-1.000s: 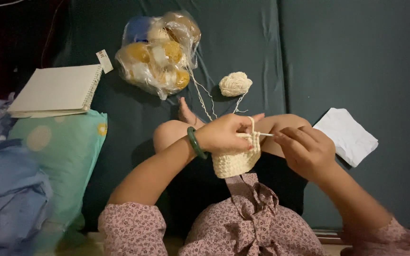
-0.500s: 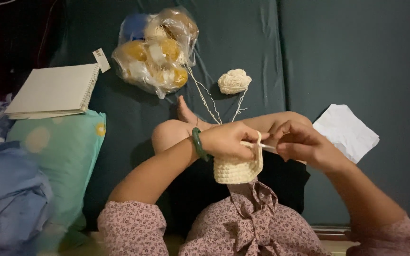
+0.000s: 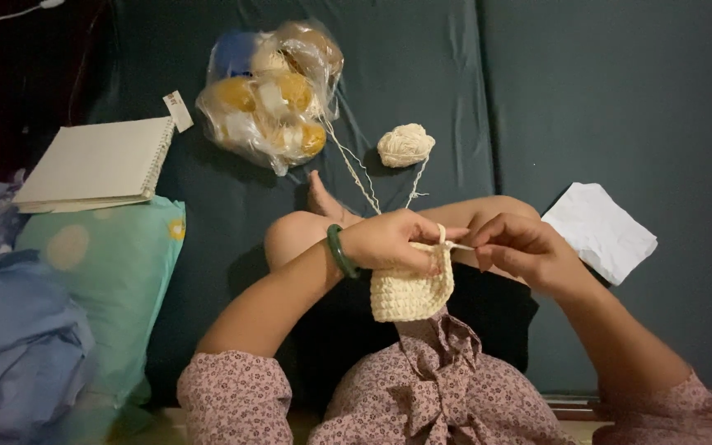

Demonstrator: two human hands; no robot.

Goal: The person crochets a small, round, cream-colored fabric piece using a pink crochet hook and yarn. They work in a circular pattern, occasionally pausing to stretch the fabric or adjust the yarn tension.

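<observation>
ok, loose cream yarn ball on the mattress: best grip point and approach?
Pinch the cream yarn ball across its round middle, coming straight down from above. It lies alone on the dark mattress, sides clear; its strand trails toward the hands, so avoid that near side.

Open mattress (image 3: 620,99) lies right — yarn ball (image 3: 405,145) and yarn bag (image 3: 269,91) crowd ahead.

A clear bag (image 3: 269,95) of yellow, white and blue yarn balls lies at eleven o'clock on the dark green mattress (image 3: 620,99). A spiral notebook (image 3: 96,163) sits at ten o'clock, its lower edge over a green pillow (image 3: 105,272) at nine. Blue cloth (image 3: 10,338) is bunched at eight o'clock. A crumpled white paper (image 3: 601,231) lies at three o'clock.
</observation>
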